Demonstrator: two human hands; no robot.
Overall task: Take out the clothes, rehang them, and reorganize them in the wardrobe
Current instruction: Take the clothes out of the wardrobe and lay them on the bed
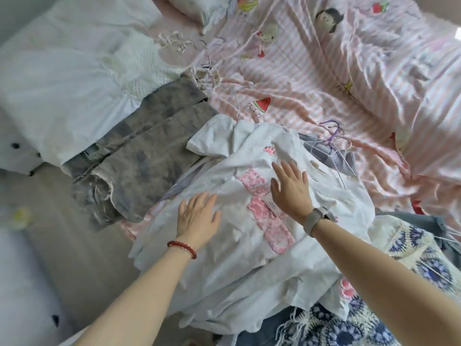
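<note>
White cotton is filling the middle of your view: a white top (pixel 239 201) with pink patches is lying spread and rumpled near the front edge of the bed (pixel 324 78), over a heap of other clothes. You are laying both hands flat on it. Your left hand (pixel 198 218), with a red bead bracelet (pixel 182 248) at the wrist, is resting palm down on the left part of the top, fingers spread wide and gripping nothing. Your right hand (pixel 290 189), with a grey watch (pixel 316 217) at the wrist, is lying palm down just beside the pink lettering, its grip likewise wide and empty.

Grey washed trousers (pixel 147 156) are lying folded to the left of the top, reaching the bed's left edge. A white garment (pixel 64 78) is lying beyond them, toward the far left corner. Thin wire hangers (pixel 334 146) are sitting just past the top on its right side, on a grey knit. A blue and cream crocheted piece (pixel 419 255) is lying at the near right corner, partly under the top. Pink striped bedding with cartoon prints is covering the far half of the bed.
</note>
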